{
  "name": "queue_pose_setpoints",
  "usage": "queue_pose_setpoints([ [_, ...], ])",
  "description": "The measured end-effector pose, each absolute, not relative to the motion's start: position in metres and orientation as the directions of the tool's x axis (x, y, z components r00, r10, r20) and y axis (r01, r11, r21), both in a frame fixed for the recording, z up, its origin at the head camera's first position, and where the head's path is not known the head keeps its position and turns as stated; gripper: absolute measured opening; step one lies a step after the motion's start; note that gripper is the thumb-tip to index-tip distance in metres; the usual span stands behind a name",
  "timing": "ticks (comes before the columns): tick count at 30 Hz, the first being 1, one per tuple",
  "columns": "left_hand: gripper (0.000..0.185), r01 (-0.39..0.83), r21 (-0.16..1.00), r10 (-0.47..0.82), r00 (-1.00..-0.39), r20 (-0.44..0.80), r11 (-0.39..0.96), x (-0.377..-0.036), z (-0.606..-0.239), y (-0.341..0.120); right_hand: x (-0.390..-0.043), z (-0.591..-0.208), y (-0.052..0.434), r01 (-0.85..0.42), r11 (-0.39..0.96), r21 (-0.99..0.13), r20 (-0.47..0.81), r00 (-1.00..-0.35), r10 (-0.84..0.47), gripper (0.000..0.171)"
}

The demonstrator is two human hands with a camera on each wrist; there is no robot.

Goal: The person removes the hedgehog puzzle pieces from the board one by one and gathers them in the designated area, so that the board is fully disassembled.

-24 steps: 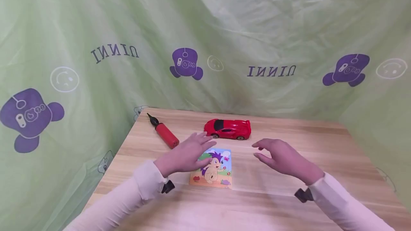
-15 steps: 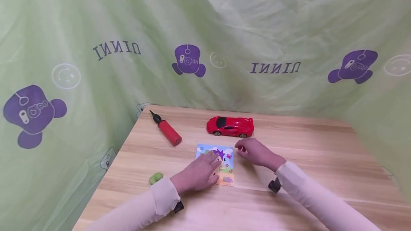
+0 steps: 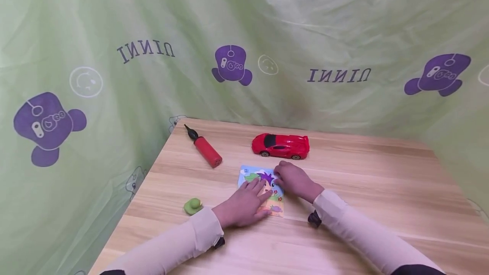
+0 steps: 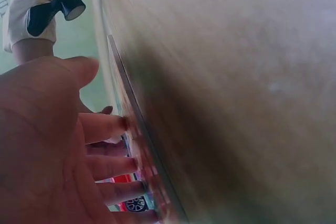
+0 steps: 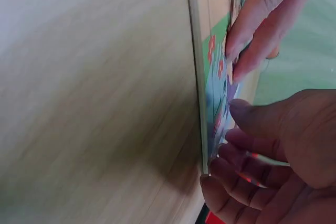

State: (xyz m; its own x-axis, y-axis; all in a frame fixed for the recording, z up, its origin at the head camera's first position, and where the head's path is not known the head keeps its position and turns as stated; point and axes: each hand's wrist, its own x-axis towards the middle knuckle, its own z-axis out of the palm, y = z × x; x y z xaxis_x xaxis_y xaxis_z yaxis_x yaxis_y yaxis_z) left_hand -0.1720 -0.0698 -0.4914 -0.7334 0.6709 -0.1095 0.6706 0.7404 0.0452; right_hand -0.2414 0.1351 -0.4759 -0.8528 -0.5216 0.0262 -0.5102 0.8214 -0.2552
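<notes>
Colourful puzzle board (image 3: 263, 190) lies flat on the bench (image 3: 366, 190) under both my hands. My left hand (image 3: 244, 207) presses it with straight, relaxed fingers; my right hand (image 3: 292, 180) curls its fingers at the far right corner, seemingly pinching the edge. I judge I'm steadying it; lifting next would need a firmer grip underneath. Beyond my hands sits a red car (image 3: 280, 146).

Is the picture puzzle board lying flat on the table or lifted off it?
Flat: the puzzle board lies on the table, left hand and right hand resting on it.
</notes>
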Motion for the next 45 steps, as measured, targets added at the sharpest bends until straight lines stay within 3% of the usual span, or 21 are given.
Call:
queue_pose_setpoints([
  [8, 0.070, 0.679, 0.019, 0.676, -0.727, -0.119, 0.734, -0.168, -0.487, -0.071, -0.240, -0.483, 0.124, -0.462, 0.861, -0.211, 0.012, -0.882, -0.471, 0.031],
  [25, 0.081, 0.635, 0.087, 0.637, -0.742, -0.209, 0.768, -0.172, -0.479, -0.065, -0.253, -0.476, 0.124, -0.341, 0.849, -0.403, -0.080, -0.911, -0.404, 0.033],
  [33, 0.083, 0.632, 0.076, 0.631, -0.743, -0.222, 0.771, -0.175, -0.477, -0.065, -0.261, -0.475, 0.125, -0.284, 0.857, -0.431, -0.162, -0.910, -0.383, 0.033],
  [39, 0.083, 0.637, 0.071, 0.635, -0.741, -0.217, 0.767, -0.175, -0.475, -0.063, -0.264, -0.472, 0.131, -0.245, 0.842, -0.480, -0.210, -0.900, -0.382, 0.025],
  [45, 0.085, 0.639, 0.054, 0.635, -0.745, -0.202, 0.767, -0.172, -0.474, -0.064, -0.263, -0.463, 0.137, -0.192, 0.770, -0.609, -0.208, -0.897, -0.389, 0.014],
])
